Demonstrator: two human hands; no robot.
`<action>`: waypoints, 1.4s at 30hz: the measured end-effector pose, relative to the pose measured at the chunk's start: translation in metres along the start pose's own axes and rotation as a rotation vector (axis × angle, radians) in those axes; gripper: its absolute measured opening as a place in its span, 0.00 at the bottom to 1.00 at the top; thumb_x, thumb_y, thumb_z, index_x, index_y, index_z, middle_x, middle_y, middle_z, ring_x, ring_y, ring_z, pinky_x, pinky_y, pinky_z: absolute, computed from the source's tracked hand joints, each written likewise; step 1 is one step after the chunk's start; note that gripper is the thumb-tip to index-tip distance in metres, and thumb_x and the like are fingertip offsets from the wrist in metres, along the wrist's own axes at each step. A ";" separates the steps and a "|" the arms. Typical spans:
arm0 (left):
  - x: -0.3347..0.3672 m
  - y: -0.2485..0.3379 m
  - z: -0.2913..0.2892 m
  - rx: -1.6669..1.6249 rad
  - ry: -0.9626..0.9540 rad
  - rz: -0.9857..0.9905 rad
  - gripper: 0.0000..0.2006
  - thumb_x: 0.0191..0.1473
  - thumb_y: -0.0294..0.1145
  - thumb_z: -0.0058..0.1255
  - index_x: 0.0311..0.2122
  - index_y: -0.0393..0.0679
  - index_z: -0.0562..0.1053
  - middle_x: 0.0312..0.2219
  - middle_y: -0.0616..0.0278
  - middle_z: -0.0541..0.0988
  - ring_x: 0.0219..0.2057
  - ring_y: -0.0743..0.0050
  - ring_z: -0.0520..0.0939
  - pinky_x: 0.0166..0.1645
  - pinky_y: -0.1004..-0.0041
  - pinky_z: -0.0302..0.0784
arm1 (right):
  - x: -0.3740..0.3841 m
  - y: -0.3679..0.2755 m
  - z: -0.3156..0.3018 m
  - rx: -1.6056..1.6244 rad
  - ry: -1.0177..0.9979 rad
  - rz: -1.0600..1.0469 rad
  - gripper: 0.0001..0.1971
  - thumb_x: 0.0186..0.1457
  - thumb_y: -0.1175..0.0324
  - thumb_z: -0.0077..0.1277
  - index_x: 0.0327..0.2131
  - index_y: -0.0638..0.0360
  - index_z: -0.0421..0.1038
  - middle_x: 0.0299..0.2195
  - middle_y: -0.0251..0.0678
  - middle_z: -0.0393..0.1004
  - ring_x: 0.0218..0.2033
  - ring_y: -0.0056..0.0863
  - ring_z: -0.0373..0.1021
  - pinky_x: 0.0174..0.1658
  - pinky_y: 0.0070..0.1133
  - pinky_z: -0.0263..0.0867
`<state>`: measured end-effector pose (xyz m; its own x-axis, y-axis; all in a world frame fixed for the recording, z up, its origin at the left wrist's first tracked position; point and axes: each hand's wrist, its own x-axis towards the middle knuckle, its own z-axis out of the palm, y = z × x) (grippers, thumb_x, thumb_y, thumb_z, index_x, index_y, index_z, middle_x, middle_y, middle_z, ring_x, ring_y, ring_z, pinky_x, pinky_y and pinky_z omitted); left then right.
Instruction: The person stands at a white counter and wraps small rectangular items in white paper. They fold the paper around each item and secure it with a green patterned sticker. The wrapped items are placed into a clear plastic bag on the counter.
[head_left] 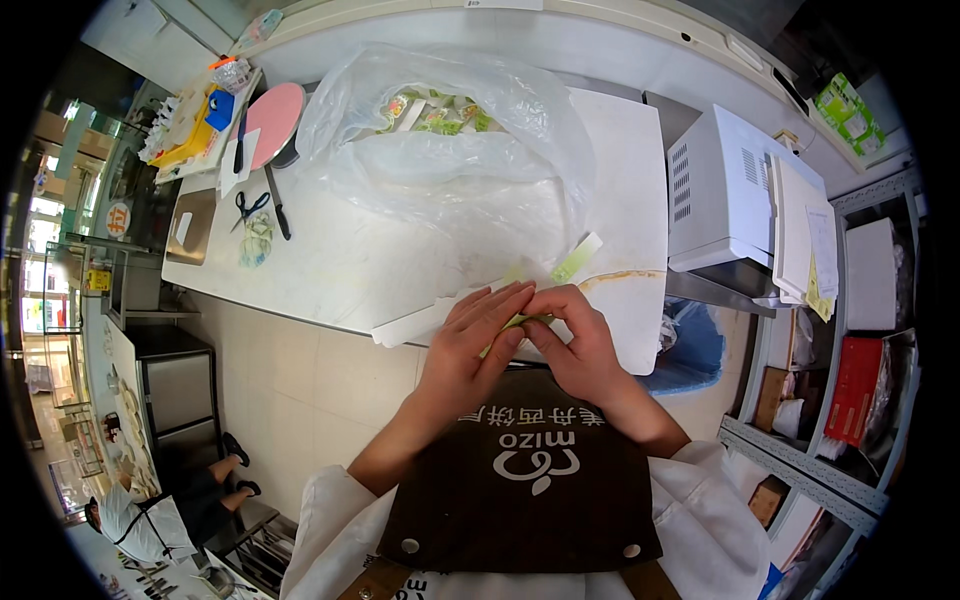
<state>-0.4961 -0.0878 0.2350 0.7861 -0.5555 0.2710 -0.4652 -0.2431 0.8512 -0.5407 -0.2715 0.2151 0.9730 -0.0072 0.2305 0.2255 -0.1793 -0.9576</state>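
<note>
At the front edge of the white table (340, 285), my left hand (462, 345) and my right hand (580, 345) meet with curled fingers. Between them they pinch a small green piece (515, 321) that looks like printed paper or thin card; most of it is hidden by the fingers. White flat strips (405, 326) lie fanned out beside and under my left hand. A green-and-white strip (575, 258) rests just beyond my right hand. Farther back, a large clear plastic bag (450, 185) lies with its mouth spread, and green-and-white printed pieces (440, 113) fill its inside.
On the table's left are scissors (250, 206), a knife (278, 205), a crumpled clear wrapper (256, 243), a metal tray (187, 228) and a pink round turntable (274, 125). A white microwave-like box (720, 190) stands right. A blue bin bag (690, 350) is below. Another person (165, 510) is at far left.
</note>
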 end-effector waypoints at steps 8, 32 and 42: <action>-0.005 -0.007 -0.009 -0.117 0.036 -0.096 0.18 0.69 0.34 0.45 0.58 0.36 0.74 0.58 0.51 0.78 0.59 0.55 0.77 0.66 0.57 0.66 | 0.001 0.001 -0.006 -0.129 -0.007 0.018 0.15 0.58 0.81 0.58 0.47 0.61 0.69 0.41 0.36 0.77 0.44 0.28 0.75 0.51 0.24 0.69; -0.013 -0.002 0.000 0.068 -0.019 0.024 0.34 0.52 0.22 0.58 0.66 0.36 0.65 0.66 0.46 0.66 0.66 0.41 0.67 0.68 0.56 0.62 | 0.000 -0.009 -0.014 -0.060 -0.094 -0.102 0.09 0.55 0.79 0.59 0.40 0.57 0.75 0.34 0.34 0.78 0.36 0.34 0.74 0.47 0.27 0.63; -0.007 0.005 -0.006 0.006 0.117 0.077 0.37 0.50 0.25 0.65 0.66 0.40 0.64 0.63 0.48 0.70 0.62 0.45 0.73 0.65 0.58 0.68 | 0.002 -0.012 -0.013 -0.074 -0.134 -0.180 0.13 0.54 0.80 0.58 0.43 0.56 0.76 0.37 0.33 0.78 0.39 0.36 0.73 0.48 0.29 0.64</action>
<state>-0.5017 -0.0800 0.2404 0.7898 -0.4767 0.3860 -0.5281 -0.2082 0.8233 -0.5422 -0.2825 0.2298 0.9163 0.1609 0.3668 0.3967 -0.2373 -0.8867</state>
